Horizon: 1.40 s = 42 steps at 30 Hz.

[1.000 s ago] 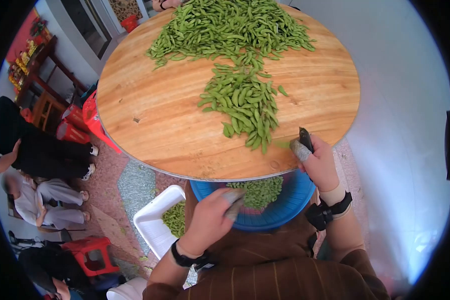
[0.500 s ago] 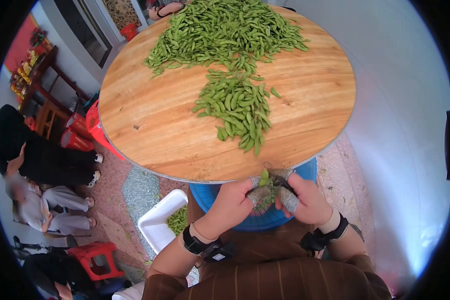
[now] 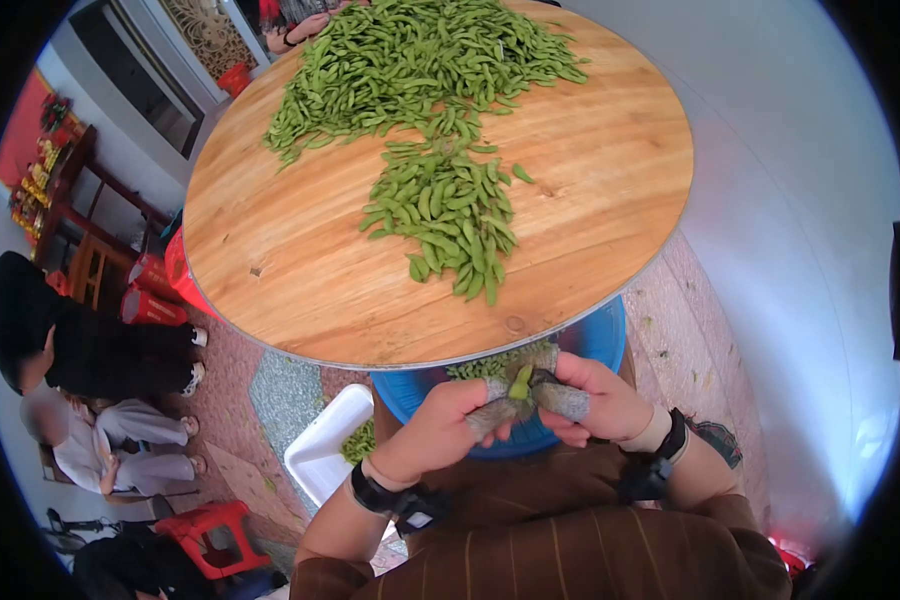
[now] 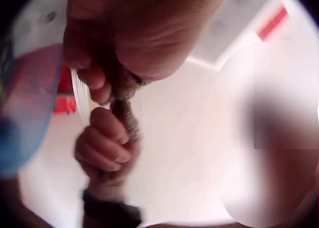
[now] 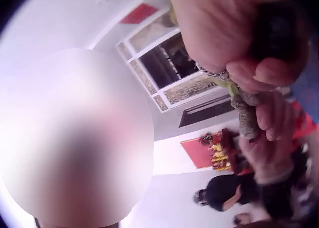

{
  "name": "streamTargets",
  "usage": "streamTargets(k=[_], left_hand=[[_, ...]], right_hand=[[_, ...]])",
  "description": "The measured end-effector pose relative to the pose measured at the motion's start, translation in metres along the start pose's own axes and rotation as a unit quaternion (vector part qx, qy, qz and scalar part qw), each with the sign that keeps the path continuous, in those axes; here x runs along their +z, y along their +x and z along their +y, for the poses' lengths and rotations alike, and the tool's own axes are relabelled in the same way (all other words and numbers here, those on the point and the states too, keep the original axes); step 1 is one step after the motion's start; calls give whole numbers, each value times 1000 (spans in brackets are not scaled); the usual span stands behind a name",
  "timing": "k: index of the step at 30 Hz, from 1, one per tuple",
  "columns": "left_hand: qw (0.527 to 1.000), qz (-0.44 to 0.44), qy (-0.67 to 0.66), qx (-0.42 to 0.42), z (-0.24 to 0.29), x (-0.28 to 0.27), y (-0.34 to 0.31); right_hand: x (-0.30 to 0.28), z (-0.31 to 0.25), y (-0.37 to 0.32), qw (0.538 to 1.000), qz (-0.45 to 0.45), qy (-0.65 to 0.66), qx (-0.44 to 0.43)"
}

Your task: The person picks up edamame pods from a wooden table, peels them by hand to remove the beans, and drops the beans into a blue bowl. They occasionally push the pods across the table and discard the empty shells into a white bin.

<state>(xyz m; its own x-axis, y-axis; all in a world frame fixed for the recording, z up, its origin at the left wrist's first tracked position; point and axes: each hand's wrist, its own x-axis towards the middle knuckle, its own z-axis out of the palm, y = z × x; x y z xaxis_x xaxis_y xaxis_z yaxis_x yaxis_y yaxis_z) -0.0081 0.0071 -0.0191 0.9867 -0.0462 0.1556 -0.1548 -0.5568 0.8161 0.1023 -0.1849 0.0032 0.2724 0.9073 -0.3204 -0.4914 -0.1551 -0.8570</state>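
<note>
A green pod point(image 3: 521, 383) is pinched between the wrapped thumb and finger of the left hand point(image 3: 444, 418). Meeting it from the other side, the right hand point(image 3: 604, 402) has wrapped fingertips curled round a dark tool point(image 3: 542, 378), whose end is at the pod. Both hands are over a blue basin point(image 3: 610, 345) that holds shelled beans point(image 3: 480, 368). In the left wrist view the left hand point(image 4: 144, 28) is above the right hand point(image 4: 104, 145); the right wrist view shows green between the fingertips.
A round wooden table point(image 3: 300, 260) bears a large heap of pods point(image 3: 410, 70) and a smaller pile point(image 3: 450, 210). On the floor at the left stands a white tub point(image 3: 315, 445) with pods inside. People point(image 3: 100, 330) and a red stool point(image 3: 205, 530) are farther left.
The right hand has come from the table's edge to the left hand, bringing a pod along. Since then both hands have shifted slightly left and down in the head view, as has the table.
</note>
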Motion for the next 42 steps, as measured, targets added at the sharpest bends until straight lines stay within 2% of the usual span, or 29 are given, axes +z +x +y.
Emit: streamTargets(k=[1, 2, 3, 5, 7, 8, 9, 10, 11, 12, 14, 18, 19, 20, 24, 25, 26, 27, 29, 32, 36, 38, 39, 41, 42], left_hand=[[939, -71, -314, -123, -5, 0, -4], [763, -131, -589, -232, -9, 0, -7], [762, -132, -589, -234, -12, 3, -8], [869, -58, -437, -223, -14, 11, -6], [942, 15, -270, -201, -15, 21, -3], [964, 52, -182, -187, -15, 25, -3], [964, 52, -182, -189, -14, 28, -6], [987, 78, -30, -138, -11, 30, -9], [984, 100, 123, -83, -10, 31, -11], [984, 98, 125, -84, -9, 32, -11], [952, 142, 269, 27, -8, 33, -9], [961, 190, 198, 33, -10, 31, -4], [956, 160, -195, -147, -13, 21, -6], [771, 101, -551, -301, -15, 17, -8], [795, 90, -509, -318, -14, 29, -11], [845, 89, -433, -300, -11, 35, -10], [889, 86, -353, -280, -9, 39, -10], [889, 85, -353, -280, -8, 41, -11], [958, 37, -201, -199, -9, 43, -12], [954, -2, -195, -228, -15, 40, -18], [961, -17, -160, -225, -19, 37, -24], [986, -4, 5, -165, -20, 39, -30], [986, -4, 6, -164, -19, 36, -33], [988, 52, 73, -127, -15, 26, -44], [988, 53, 73, -127, -20, 20, -55]], right_hand=[[1, -1, -2, 991, -48, 123, 38], [1, -1, -2, 990, -48, 125, 38], [0, -2, -1, 982, -61, 167, 69], [0, -2, 2, 970, -73, 209, 98], [-1, 5, 8, 990, 57, 111, 72], [1, 9, 11, 989, 80, 84, 87], [3, 12, 13, 989, 79, 85, 88], [7, 16, 15, 990, 90, 69, 86], [10, 20, 17, 990, 101, 53, 83], [9, 26, 19, 990, 100, 56, 83], [7, 34, 22, 994, 106, 0, 38], [3, 38, 19, 995, 96, 0, 13], [1, 42, 16, 997, 70, -5, -12], [-1, 45, 14, 998, 43, -10, -36], [-8, 46, 13, 998, 58, -32, 0], [-9, 50, 16, 974, 130, -165, -84], [-10, 55, 19, 920, 200, -292, -166], [-12, 59, 21, 920, 202, -291, -166], [-17, 63, 24, 831, 224, -464, -209], [-18, 65, 27, 807, 176, -533, -182], [-13, 66, 31, 791, 150, -566, -180], [-5, 64, 34, 760, 158, -611, -158], [-5, 61, 33, 759, 159, -611, -159], [-5, 55, 32, 758, 105, -600, -231], [-5, 50, 31, 758, 105, -601, -231]])
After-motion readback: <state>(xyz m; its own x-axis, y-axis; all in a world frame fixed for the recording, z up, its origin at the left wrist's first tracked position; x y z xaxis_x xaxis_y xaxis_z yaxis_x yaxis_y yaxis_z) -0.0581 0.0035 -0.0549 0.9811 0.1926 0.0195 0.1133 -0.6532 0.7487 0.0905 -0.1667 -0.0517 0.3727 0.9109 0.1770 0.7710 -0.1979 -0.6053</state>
